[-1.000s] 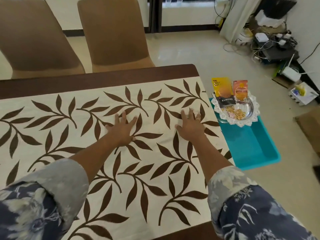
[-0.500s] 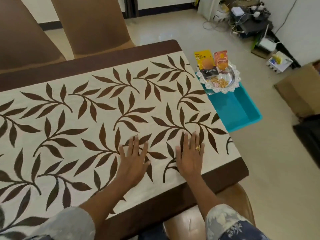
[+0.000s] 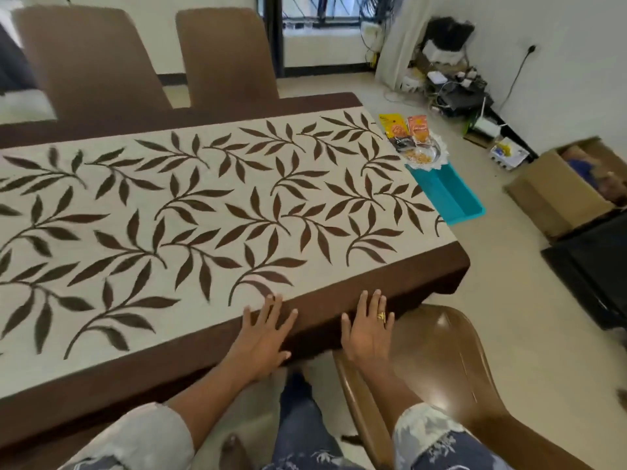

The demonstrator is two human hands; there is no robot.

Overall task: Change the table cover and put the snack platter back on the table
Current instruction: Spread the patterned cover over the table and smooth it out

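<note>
The leaf-print table cover (image 3: pixel 210 212) lies spread flat, a brown chair (image 3: pixel 441 361) at its near edge. The snack platter (image 3: pixel 420 154) sits on a teal tray (image 3: pixel 451 195) on the floor. The left hand (image 3: pixel 264 337) and right hand (image 3: pixel 368 330) rest flat at the cover's near border, grips released, fingers spread.

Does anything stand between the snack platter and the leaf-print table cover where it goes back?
Nothing visible does. The lace-edged snack platter sits on the teal plastic tray just past the table's right end; the cream, brown-leaf table cover beside it carries nothing. The left hand and right hand are at the near edge, off that path.
</note>
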